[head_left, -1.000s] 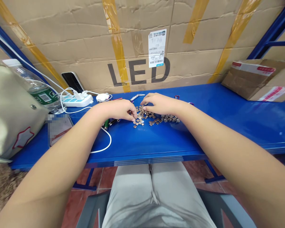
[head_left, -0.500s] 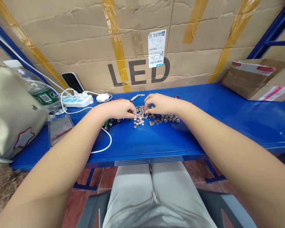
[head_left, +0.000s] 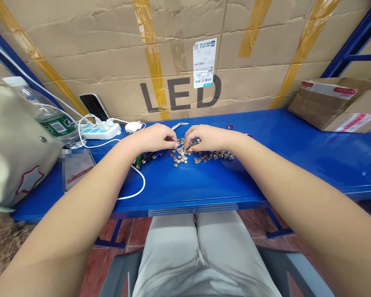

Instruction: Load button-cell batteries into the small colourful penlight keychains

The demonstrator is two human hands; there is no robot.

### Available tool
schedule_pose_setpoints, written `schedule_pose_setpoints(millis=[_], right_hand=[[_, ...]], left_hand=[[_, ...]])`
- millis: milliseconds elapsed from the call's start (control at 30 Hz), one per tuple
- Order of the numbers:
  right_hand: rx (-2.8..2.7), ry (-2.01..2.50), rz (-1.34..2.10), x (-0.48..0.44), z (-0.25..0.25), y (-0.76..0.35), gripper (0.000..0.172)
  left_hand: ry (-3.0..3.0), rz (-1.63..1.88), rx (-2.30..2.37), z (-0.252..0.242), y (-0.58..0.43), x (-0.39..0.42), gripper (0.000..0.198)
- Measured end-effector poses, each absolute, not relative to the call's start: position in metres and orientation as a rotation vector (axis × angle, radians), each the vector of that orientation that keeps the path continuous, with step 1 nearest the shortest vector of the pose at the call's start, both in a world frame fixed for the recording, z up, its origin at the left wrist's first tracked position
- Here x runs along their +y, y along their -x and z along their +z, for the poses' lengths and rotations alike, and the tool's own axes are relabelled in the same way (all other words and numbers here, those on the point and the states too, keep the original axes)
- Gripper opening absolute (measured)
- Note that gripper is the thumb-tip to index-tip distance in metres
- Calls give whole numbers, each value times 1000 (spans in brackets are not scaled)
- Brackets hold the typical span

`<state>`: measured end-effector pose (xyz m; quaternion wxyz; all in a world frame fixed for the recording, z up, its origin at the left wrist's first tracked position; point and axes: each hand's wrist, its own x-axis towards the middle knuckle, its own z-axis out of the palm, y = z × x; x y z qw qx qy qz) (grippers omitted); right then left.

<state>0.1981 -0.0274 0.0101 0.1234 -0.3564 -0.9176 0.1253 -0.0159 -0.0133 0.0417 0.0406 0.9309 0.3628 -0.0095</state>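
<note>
Small round silvery metal discs (head_left: 181, 156) lie loosely spread on the blue table (head_left: 222, 181). Over their left side is my left hand (head_left: 159, 137), thumb and fingers bent together at the discs' edge; anything pinched there is too small to make out. My right hand (head_left: 205, 138) reaches in from the other side, its curled fingertips and thumb close together down among the discs. What those fingertips hold is unclear. A denser heap of shiny metal pieces (head_left: 222, 154) sits beneath the right wrist. Several pen-like tubes, among them a green tube (head_left: 138, 161), lie partly hidden under the left forearm.
At the left are a power strip (head_left: 102, 131) with white cables, a plastic bottle (head_left: 55, 119) and a beige bag (head_left: 15, 140). A large cardboard box (head_left: 111, 53) stands behind the table. An open small carton (head_left: 336, 105) rests at the right.
My left hand has shifted slightly up, uncovering a blue tube beside the discs. My right hand has moved slightly left and down, its fingertips lower among the discs.
</note>
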Motion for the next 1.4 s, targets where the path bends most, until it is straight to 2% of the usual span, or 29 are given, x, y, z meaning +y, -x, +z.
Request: schedule_pose_setpoints(millis=[367, 633, 1100, 1400], right_hand=[[-2674, 1133, 399, -32, 12, -196, 17], [-2538, 1308, 124, -25, 8, -198, 18], [-2581, 1352, 197, -22, 4, -197, 28], [-2617, 1391, 222, -28, 10, -197, 24]], left_hand=[[-2865, -34, 1081, 40, 15, -12, 29], [-2854, -7, 1140, 40, 15, -12, 31], [-2831, -38, 1175, 38, 17, -8, 30], [-2804, -15, 1113, 39, 15, -10, 28]])
